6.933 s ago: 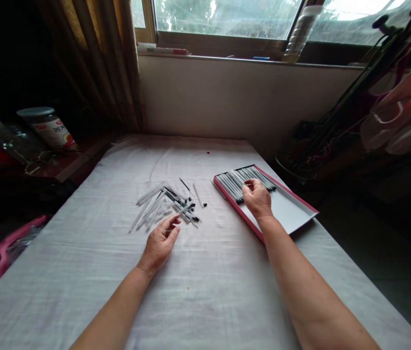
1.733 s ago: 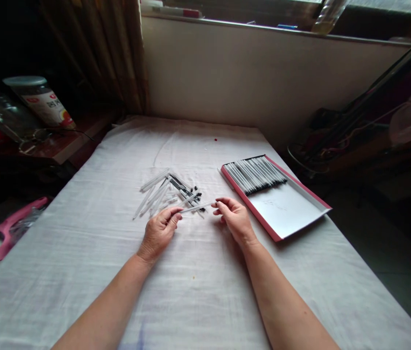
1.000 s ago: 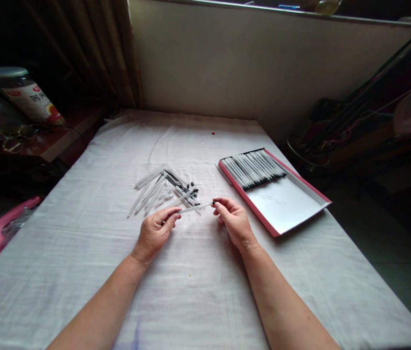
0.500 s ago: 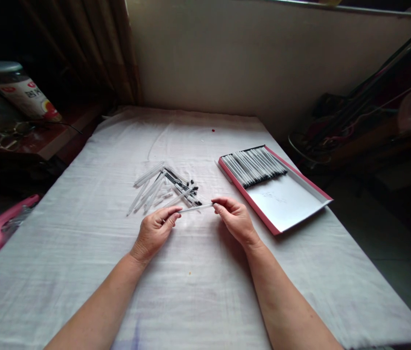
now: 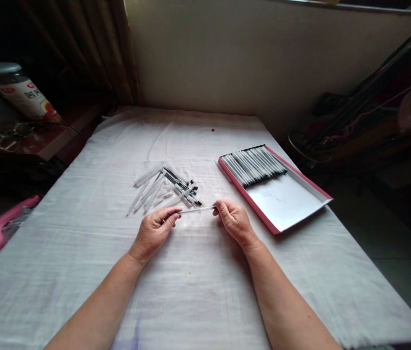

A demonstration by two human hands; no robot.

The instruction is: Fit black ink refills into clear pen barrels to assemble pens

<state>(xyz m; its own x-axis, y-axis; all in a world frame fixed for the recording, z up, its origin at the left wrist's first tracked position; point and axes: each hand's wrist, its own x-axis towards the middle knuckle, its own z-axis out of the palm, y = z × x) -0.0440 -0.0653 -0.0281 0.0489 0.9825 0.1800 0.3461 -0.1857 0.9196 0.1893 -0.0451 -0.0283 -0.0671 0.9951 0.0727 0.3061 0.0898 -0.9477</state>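
Between my two hands, a slim pale pen (image 5: 197,210) is stretched sideways above the cloth. My left hand (image 5: 157,227) pinches its left end between thumb and fingers. At the other end, where a bit of black shows, my right hand (image 5: 235,219) has thumb and fingers closed on it; the tip itself is hidden. Just beyond lies a loose pile of clear pen barrels (image 5: 150,192), dark refills (image 5: 179,182) and small black caps (image 5: 195,187). To the right, a shallow pink-edged box (image 5: 274,228) holds a row of assembled pens (image 5: 254,165) with black ends.
A whitish cloth (image 5: 176,301) covers the table, with a small red bit (image 5: 213,130) near its far side. On the left, a side table carries a labelled jar (image 5: 26,95) and glasses (image 5: 15,136). A pink-handled object (image 5: 1,228) sits below, left of the table.
My right hand has turned slightly, its fingers curling closer round the pen's right end. The left hand, pile and box stay put.
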